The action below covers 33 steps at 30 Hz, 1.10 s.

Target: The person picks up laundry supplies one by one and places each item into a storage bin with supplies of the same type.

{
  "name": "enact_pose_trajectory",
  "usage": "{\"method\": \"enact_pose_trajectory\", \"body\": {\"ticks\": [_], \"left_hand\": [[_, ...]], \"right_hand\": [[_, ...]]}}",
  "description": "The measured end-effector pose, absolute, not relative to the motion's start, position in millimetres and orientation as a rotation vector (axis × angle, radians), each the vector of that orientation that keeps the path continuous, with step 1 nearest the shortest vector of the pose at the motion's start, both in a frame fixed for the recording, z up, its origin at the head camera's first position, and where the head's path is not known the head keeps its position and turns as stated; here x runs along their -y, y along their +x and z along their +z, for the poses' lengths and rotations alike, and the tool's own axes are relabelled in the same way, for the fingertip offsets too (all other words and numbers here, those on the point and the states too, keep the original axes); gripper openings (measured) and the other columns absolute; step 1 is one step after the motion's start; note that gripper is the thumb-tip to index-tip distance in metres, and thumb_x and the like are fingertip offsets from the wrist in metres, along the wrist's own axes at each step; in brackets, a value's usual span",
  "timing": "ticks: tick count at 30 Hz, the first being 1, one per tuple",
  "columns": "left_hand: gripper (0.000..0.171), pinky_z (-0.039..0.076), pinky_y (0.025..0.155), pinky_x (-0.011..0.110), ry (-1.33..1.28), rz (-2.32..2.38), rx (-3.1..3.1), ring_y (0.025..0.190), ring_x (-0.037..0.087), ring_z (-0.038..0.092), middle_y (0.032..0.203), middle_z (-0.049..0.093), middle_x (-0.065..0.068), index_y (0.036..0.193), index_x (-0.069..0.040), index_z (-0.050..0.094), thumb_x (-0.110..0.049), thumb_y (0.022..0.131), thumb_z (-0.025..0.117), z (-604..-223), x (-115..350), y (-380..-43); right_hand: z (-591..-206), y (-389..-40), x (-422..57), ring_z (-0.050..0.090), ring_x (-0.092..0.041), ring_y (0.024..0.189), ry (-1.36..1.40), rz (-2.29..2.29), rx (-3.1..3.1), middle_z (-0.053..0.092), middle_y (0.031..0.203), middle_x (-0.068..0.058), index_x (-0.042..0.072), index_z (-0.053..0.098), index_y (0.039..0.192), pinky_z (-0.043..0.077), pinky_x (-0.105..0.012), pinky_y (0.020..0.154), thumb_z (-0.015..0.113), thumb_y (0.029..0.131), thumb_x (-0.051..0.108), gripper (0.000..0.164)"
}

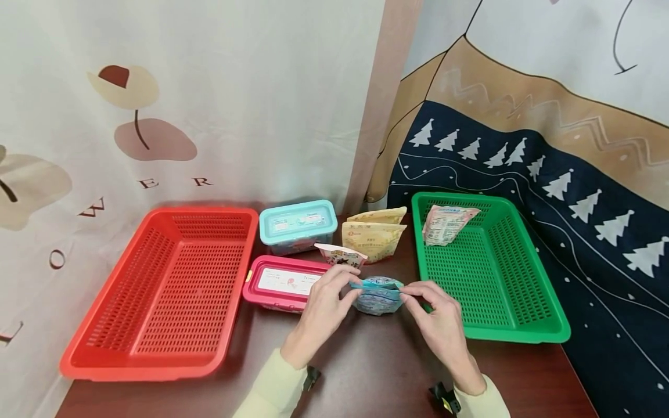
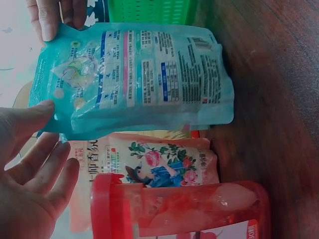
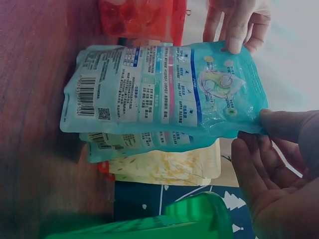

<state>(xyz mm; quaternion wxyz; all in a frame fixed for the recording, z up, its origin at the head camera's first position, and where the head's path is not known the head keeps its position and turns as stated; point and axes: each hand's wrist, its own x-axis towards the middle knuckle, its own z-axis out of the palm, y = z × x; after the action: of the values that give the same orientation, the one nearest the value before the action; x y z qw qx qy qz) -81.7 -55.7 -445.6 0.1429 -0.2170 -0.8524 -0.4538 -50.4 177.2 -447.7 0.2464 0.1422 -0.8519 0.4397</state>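
A teal refill pouch [image 1: 377,302] with printed text stands upright on the table between both hands. My left hand [image 1: 325,307] pinches its top left corner between thumb and fingers. At the top right corner, my right hand [image 1: 436,316] pinches the pouch the same way. Close behind it, a second teal pouch [image 3: 107,152] shows in the right wrist view. A pink pouch with a rose print [image 2: 169,162] stands beside the left hand, next to a red-lidded box [image 1: 290,281] of reddish contents.
A red basket [image 1: 240,302] stands at the left. The green basket [image 1: 543,335] at the right holds a pink pouch [image 1: 448,225]. Behind the hands are yellow pouches [image 1: 372,241] and a box with a light-blue lid [image 1: 298,220]. Printed curtains hang behind the table.
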Motion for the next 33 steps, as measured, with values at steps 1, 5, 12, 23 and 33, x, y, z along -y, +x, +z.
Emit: {"method": "enact_pose_trajectory", "body": {"ticks": [1,5,12,23,33], "left_hand": [[0.013,0.055,0.084,0.033,-0.63,-1.311,2.459,0.104,0.015,0.068,0.116,0.07,-0.002,0.094,-0.013,0.075,-0.003,0.088,0.082,-445,56,-81],[0.014,0.053,0.076,0.03,-0.653,-1.331,2.439,0.101,0.013,0.068,0.117,0.07,-0.003,0.093,-0.014,0.075,-0.004,0.087,0.083,-441,57,-80],[0.014,0.045,0.064,0.021,-0.686,-1.376,2.387,0.082,0.009,0.061,0.119,0.07,-0.005,0.094,-0.013,0.076,-0.003,0.087,0.082,-428,57,-77],[0.013,0.049,0.061,0.021,-0.722,-1.523,2.326,0.107,0.013,0.07,0.119,0.075,-0.004,0.099,-0.012,0.074,-0.005,0.09,0.08,-401,53,-73],[0.015,0.057,0.066,0.031,-0.724,-1.501,2.266,0.092,0.009,0.071,0.099,0.079,-0.003,0.102,-0.012,0.078,-0.004,0.09,0.08,-384,48,-84]], "right_hand": [[-447,-51,-177,0.068,-0.011,0.087,0.386,1.206,2.326,0.072,0.098,0.008,0.018,0.081,0.099,0.049,-0.012,0.072,0.084,0.083,-0.002,0.025],[-441,-51,-178,0.068,-0.009,0.089,0.386,1.237,2.315,0.073,0.098,0.006,0.017,0.08,0.098,0.051,-0.011,0.082,0.083,0.083,-0.004,0.025],[-429,-49,-178,0.068,-0.007,0.09,0.385,1.267,2.292,0.074,0.097,0.003,0.016,0.08,0.098,0.051,-0.01,0.083,0.082,0.084,-0.006,0.026],[-400,-50,-182,0.072,-0.006,0.087,0.438,1.308,2.304,0.078,0.107,-0.002,0.014,0.077,0.107,0.051,-0.012,0.072,0.076,0.089,-0.006,0.027],[-378,-57,-189,0.057,-0.009,0.066,0.411,1.322,2.329,0.079,0.102,-0.001,0.015,0.077,0.106,0.042,-0.02,0.057,0.075,0.091,-0.005,0.025]]}}
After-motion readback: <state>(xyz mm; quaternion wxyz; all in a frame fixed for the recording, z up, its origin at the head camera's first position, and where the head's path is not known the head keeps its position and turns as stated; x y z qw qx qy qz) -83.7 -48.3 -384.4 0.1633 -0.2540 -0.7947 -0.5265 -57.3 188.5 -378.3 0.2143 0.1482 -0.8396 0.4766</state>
